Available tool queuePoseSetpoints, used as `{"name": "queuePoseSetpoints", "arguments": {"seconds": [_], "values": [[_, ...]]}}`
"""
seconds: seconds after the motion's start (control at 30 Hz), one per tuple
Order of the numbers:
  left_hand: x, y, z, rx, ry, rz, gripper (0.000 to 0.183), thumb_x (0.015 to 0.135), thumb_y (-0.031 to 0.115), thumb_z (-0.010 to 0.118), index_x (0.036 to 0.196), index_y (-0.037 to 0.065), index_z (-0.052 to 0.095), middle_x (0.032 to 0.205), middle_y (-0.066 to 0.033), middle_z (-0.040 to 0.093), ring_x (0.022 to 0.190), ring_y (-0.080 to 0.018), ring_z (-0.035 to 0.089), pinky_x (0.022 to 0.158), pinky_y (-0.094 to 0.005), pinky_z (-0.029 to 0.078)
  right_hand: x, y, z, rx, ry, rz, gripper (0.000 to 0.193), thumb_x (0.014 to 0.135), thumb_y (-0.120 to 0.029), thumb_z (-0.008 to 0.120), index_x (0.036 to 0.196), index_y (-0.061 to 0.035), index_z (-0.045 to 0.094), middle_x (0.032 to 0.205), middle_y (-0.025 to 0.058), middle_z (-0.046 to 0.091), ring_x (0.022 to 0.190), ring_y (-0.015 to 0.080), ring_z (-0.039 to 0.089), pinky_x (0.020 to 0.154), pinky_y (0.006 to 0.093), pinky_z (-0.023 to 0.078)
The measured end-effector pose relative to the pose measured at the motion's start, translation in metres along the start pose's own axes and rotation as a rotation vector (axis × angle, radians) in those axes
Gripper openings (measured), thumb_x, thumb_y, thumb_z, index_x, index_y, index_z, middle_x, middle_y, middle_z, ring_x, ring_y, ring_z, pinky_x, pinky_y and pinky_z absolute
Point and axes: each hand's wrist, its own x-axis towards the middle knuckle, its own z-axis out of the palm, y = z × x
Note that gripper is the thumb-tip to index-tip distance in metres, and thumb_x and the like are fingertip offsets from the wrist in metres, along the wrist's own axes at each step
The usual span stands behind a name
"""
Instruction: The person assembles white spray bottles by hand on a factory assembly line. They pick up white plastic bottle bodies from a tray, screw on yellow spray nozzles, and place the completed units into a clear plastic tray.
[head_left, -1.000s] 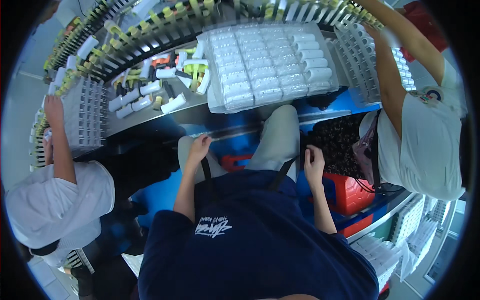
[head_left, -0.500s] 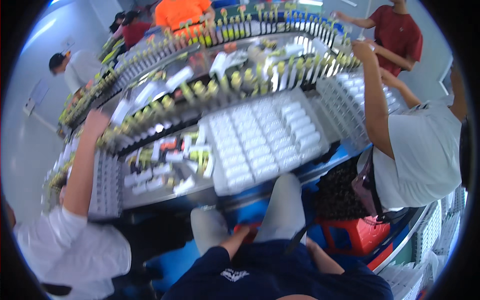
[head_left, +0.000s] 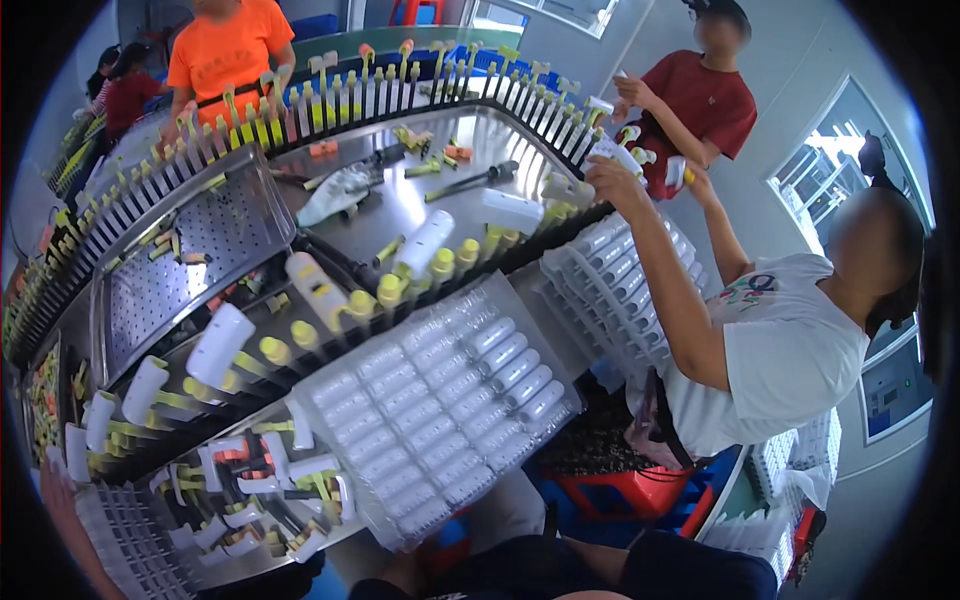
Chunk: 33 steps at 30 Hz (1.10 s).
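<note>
Navy shirt [head_left: 500, 572] filled lower edge | 2 hands hidden, grip untellable | left forearm [head_left: 400, 574] lay nearer | plastic tray [head_left: 505, 297] sat above it, lower centre; white cylinders [head_left: 517, 369] slanted up rightward | yellow-tipped posts [head_left: 389, 291] stood beyond, mid-frame

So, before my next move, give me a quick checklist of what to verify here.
1. Your hands free: cannot tell; neither is clearly in view.
2. Tray within the bench edge: not ok; its near side appears to overhang.
3. White cylinders lying in rows: ok.
4. Loose pieces left of the tray sorted: not ok, jumbled together.
5. Right-side co-worker's hands clear of the tray: ok, raised beyond it.
</note>
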Motion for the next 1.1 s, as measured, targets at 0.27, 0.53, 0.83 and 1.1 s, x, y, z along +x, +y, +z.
{"name": "queuePoseSetpoints", "arguments": {"seconds": [0.27,0.53,0.83,1.1], "values": [[-0.114,-0.038,0.045,0.018,0.581,0.595,0.059,0.106,0.049,0.057,0.144,0.005,0.064,0.152,-0.027,0.057,0.14,-0.0434,0.055,0.119,-0.047,0.044,-0.019,0.091,-0.084,0.007,-0.04,0.021,0.023,0.106,-0.029,0.055,0.101,-0.0109,0.068,0.088,0.0011,0.064,0.079,0.0158,0.06,0.069,0.0358,0.05],[-0.309,0.116,-0.076,-0.417,0.692,0.343,0.026,0.101,0.02,0.071,0.117,0.0,0.071,0.104,-0.0198,0.075,0.099,-0.0362,0.074,0.087,-0.0434,0.057,0.016,0.047,-0.207,-0.296,0.121,-0.46,0.02,0.103,-0.017,0.055,0.088,-0.0099,0.067,0.07,-0.0035,0.054,0.064,0.0106,0.051,0.056,0.0301,0.043],[-0.358,0.221,-0.175,-0.091,1.143,0.713,0.031,0.094,0.019,0.075,0.119,0.002,0.07,0.117,-0.0169,0.07,0.118,-0.0373,0.064,0.101,-0.0444,0.05,-0.181,-0.194,0.0,-0.631,0.393,-1.645,0.019,0.101,-0.009,0.066,0.117,0.0006,0.07,0.109,0.0175,0.072,0.103,0.0312,0.07,0.093,0.0375,0.053],[-0.299,0.244,-0.155,0.157,1.058,0.629,0.048,0.093,0.04,0.077,0.127,0.007,0.071,0.141,-0.0101,0.062,0.137,-0.0321,0.053,0.109,-0.049,0.043,-0.111,-0.25,0.037,-0.895,0.473,-1.685,0.034,0.096,-0.016,0.073,0.126,-0.0029,0.066,0.121,0.0218,0.067,0.116,0.0439,0.063,0.1,0.0491,0.051]]}}
